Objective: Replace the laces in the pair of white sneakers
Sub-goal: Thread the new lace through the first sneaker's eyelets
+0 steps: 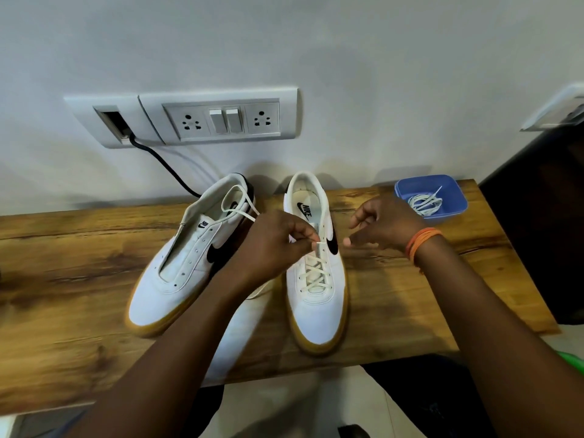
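**Lacing the right-hand sneaker, midway up the eyelets**

Head view. We look down on a wooden tabletop (pixel 94 311) set against a wall that carries a switch-and-socket plate (pixel 221 118). Two white sneakers stand side by side on it, toes toward us. The left sneaker (pixel 189 257) shows bare eyelets along its throat, though a loose run of lace loops across its collar. The right sneaker (pixel 316 279) carries a cream lace (pixel 313 275) crossed through its lower eyelets; the upper ones are not yet filled.

The left hand (pixel 275 245) reaches across, and its grip is closed in a pinch on the lace at a mid-row eyelet. The right hand (pixel 382 227) hovers just beside the same shoe, fingers loosely curled and holding nothing. An orange band (pixel 422 243) sits at that wrist.

At the far right a blue tub (pixel 455 197) holds a coiled pair of white laces (pixel 425 203), well apart from both shoes.

We judge the step in hand to be threading the right sneaker, roughly half done. The next move calls for drawing the pinched end through, taking up slack evenly, then crossing to the opposite eyelet. The free hand may need to steady the shoe. The left sneaker remains to be laced.
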`<state>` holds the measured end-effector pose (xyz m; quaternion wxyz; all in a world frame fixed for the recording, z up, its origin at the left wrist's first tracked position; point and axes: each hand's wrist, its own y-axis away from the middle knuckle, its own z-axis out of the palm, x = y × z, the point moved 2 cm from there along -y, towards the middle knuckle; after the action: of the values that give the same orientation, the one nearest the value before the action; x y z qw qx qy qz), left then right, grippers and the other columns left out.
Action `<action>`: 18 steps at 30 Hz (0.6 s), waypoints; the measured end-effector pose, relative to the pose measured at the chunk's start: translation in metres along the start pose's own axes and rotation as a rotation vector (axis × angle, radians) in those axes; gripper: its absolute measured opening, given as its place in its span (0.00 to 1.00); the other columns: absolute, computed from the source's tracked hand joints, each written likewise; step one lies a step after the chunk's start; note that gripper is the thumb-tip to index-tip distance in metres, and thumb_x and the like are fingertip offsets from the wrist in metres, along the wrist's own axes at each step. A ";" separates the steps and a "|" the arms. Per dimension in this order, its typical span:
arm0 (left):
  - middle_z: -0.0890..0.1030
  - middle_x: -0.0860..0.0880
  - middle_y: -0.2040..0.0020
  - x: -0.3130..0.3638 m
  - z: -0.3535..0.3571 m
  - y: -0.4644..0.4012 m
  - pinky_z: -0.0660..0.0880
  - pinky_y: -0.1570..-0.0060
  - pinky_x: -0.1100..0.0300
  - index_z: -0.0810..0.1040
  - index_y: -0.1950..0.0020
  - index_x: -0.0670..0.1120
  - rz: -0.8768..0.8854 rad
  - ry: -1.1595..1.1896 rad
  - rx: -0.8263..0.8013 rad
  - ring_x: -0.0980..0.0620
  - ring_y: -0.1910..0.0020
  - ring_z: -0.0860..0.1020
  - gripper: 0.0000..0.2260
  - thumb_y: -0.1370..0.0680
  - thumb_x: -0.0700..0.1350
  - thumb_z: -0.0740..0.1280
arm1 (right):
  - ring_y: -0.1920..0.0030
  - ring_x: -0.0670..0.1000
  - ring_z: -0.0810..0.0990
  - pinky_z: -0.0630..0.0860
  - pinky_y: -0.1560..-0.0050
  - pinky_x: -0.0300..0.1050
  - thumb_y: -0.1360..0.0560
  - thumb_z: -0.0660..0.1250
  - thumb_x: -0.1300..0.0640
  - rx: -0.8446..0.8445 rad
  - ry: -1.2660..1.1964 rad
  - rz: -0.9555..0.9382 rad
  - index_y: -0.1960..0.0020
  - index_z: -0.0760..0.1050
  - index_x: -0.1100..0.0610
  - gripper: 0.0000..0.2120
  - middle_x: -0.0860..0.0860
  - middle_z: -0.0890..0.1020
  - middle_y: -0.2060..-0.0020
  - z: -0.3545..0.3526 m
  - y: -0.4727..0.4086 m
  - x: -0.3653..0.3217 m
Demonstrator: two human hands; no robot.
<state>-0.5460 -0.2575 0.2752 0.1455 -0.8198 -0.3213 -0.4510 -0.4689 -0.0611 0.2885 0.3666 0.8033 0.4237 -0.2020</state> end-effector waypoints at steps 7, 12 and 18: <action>0.78 0.50 0.63 0.001 0.017 0.006 0.67 0.59 0.52 0.83 0.64 0.48 0.137 -0.752 0.289 0.45 0.57 0.70 0.08 0.29 0.47 0.64 | 0.54 0.49 0.79 0.77 0.51 0.43 0.38 0.82 0.53 -0.210 0.363 -0.098 0.49 0.82 0.56 0.20 0.48 0.81 0.57 0.022 -0.003 -0.003; 0.76 0.45 0.47 0.009 0.032 0.004 0.60 0.53 0.49 0.81 0.65 0.47 0.203 -0.950 0.292 0.40 0.48 0.71 0.03 0.31 0.43 0.69 | 0.52 0.52 0.80 0.80 0.47 0.50 0.39 0.82 0.53 -0.200 0.408 -0.098 0.48 0.82 0.57 0.22 0.51 0.82 0.53 0.026 -0.006 0.003; 0.69 0.51 0.49 -0.012 0.038 -0.005 0.60 0.52 0.52 0.86 0.58 0.55 -0.090 -0.682 0.192 0.46 0.47 0.63 0.04 0.27 0.51 0.71 | 0.51 0.54 0.81 0.80 0.48 0.51 0.37 0.82 0.53 -0.242 0.451 -0.102 0.47 0.80 0.57 0.22 0.52 0.82 0.51 0.029 -0.007 0.011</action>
<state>-0.5294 -0.2390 0.2440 0.0864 -0.8909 -0.4280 -0.1251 -0.4686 -0.0747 0.2594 0.3454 0.7561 0.5557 0.0162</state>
